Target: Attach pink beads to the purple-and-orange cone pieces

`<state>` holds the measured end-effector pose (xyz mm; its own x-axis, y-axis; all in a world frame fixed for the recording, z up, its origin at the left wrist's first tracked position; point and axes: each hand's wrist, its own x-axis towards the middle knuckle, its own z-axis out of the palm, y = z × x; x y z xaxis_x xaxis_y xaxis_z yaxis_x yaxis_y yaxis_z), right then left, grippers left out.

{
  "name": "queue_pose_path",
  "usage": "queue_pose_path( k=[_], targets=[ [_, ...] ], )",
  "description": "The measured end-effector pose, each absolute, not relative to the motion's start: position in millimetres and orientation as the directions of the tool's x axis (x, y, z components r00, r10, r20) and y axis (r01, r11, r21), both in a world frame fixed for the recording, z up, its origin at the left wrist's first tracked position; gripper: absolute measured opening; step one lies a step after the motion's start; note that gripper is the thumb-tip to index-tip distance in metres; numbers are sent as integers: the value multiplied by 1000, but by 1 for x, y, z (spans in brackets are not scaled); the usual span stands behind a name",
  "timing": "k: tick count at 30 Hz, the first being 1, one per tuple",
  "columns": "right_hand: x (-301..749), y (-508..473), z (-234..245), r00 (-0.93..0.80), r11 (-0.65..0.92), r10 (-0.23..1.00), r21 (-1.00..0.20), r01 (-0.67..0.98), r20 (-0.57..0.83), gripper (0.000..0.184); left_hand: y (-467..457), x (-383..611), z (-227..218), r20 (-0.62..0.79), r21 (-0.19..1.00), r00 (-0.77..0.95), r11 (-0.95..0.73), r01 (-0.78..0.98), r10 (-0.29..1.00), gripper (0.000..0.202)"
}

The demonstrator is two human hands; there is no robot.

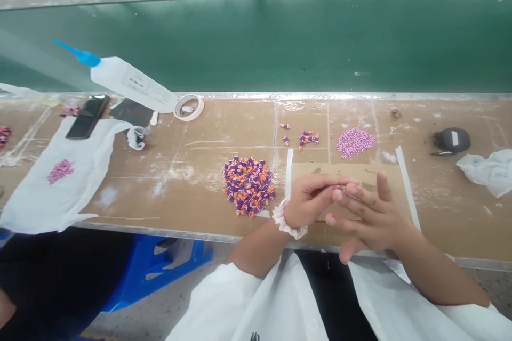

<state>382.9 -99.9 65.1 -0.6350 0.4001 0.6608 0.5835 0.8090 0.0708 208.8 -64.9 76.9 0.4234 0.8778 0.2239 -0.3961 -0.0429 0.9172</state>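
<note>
My left hand [310,200] and my right hand [370,216] meet over a taped cardboard sheet [384,173] at the bench's near edge. Their fingertips touch around something tiny and pinkish that I cannot make out. A white scrunchie circles my left wrist. Left of my hands lies a heap of small purple-and-orange pieces [248,185]. Beyond them sit a few loose purple pieces [304,139] and a pile of pink beads [355,141].
A glue bottle with a blue nozzle [128,81] leans at the back left beside a tape roll [189,107]. A white plastic bag [60,176] holds pink beads. A grey tool [452,140] and crumpled cloth [490,170] lie right. A green conveyor belt [280,37] runs behind.
</note>
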Motion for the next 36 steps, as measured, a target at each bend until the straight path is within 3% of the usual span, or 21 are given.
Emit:
queue_pose_path(
  k=[11,19,25,32,36],
  targets=[
    [385,-99,66,-636,816,389,71,574,666,61,-65,209,77,174,924,458,16,-381,872,27],
    [388,-98,65,-592,775,404,83,626,698,69,-68,210,74,172,924,428,4,-381,887,26],
    [393,-94,67,-444,686,401,58,725,801,59,-66,211,67,312,867,470,-45,-497,826,44],
    [394,-92,68,-441,675,360,97,731,822,65,-63,214,64,305,861,559,28,-508,771,23],
    [395,-91,71,-444,682,350,101,725,824,64,-63,214,65,243,886,565,56,-460,789,25]
  ],
)
